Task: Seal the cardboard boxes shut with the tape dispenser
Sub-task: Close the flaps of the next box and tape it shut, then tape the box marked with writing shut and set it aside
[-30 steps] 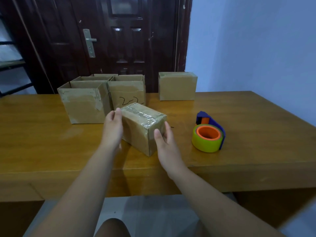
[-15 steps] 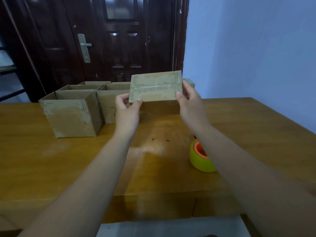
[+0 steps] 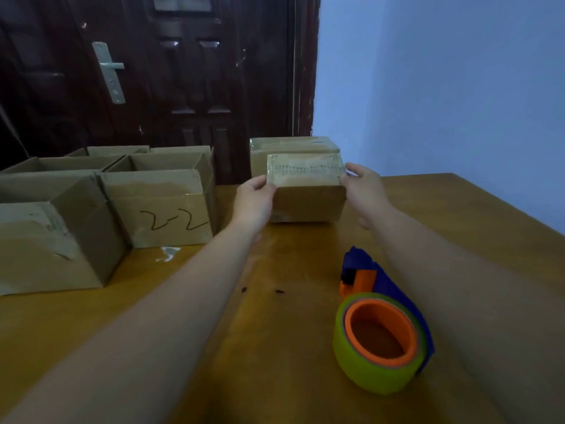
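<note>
I have both hands on one sealed box (image 3: 305,191), which sits beyond the tape dispenser (image 3: 382,325), farther from me and slightly to its left. My left hand (image 3: 253,200) grips the box's left end, with the thumb over the top front corner. My right hand (image 3: 363,191) holds the right end, fingers curled round the upper edge. A band of clear tape runs along the top face of the box. From this angle I cannot tell whether its base rests on the table (image 3: 214,301) or hangs just above it.

The tape dispenser lies on its side on the table, untouched, between my forearms and closer to the right one. Its green roll with the orange core faces up, and the blue body points away from me.

Farther from the dispenser again, right behind the held box, stands a second closed box (image 3: 293,145). Well to the left of the dispenser stands a cluster of open boxes. The nearest to it is the box marked 2-2 (image 3: 159,209), and another open box (image 3: 46,240) sits just left of that one. Far beyond the dispenser, past the table's back edge, is a dark door (image 3: 183,71).
</note>
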{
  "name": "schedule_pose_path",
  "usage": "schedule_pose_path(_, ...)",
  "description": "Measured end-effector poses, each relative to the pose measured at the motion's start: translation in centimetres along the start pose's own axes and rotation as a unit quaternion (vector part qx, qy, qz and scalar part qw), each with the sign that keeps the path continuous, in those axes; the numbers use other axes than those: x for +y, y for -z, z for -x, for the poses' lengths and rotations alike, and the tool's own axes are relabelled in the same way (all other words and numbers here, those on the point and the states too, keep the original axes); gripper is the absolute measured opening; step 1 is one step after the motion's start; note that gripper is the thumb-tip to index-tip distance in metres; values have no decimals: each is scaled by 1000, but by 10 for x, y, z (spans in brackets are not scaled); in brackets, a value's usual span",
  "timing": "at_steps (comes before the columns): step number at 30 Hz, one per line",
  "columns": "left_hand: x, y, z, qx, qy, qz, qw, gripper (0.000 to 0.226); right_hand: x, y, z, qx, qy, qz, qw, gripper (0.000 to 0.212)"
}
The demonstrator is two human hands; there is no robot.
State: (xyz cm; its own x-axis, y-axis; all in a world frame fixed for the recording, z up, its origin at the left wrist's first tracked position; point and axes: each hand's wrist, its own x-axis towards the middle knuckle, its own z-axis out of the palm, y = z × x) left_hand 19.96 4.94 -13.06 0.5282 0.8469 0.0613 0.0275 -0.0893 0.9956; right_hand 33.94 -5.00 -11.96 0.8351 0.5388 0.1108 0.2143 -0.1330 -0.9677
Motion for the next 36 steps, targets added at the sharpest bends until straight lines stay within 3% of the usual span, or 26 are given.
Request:
schedule_pose_path(7, -14, -10, -18, 25, -47, -117, 992, 53, 18, -16, -35, 3, -36, 5, 999, 36)
schedule_pose_path(10, -18, -11, -15, 9, -74, -189, 979, 67, 18, -22, -34, -13, -41, 5, 999, 44)
schedule_pose_path(13, -12, -6, -10, 16, -132, -241, 961, 63, 16, -28, -29, -23, -43, 25, 998, 53)
schedule_pose_path(15, -7, 4, -5, 38, -216, -292, 931, 54, 11, -30, -26, 1, -10, 77, 997, 54)
schedule_pose_path(19, 9, 39, -2, 144, -382, -454, 792, 34, -13, -37, -11, 112, 115, 164, 973, 44)
schedule_pose_path(21, 18, 60, -4, 170, -351, -534, 750, 47, -24, -47, 0, 101, 184, 210, 955, 43)
schedule_pose_path(24, 26, 93, -11, 109, -155, -655, 732, 86, -35, -66, 21, 33, 254, 269, 928, 44)
schedule_pose_path(26, 26, 110, -13, 88, -99, -677, 724, 76, -38, -75, 34, -6, 274, 302, 913, 46)
schedule_pose_path(28, 26, 120, -12, 93, -140, -690, 704, 46, -39, -83, 45, -35, 285, 318, 903, 47)
schedule_pose_path(30, 27, 121, -5, 76, -190, -692, 693, 29, -38, -88, 53, -69, 275, 315, 906, 48)
schedule_pose_path(32, 29, 116, 8, 56, -214, -682, 697, 29, -37, -89, 61, -100, 249, 305, 914, 51)
schedule_pose_path(36, 30, 109, 37, 27, -281, -689, 668, 25, -38, -85, 81, -153, 227, 269, 923, 59)
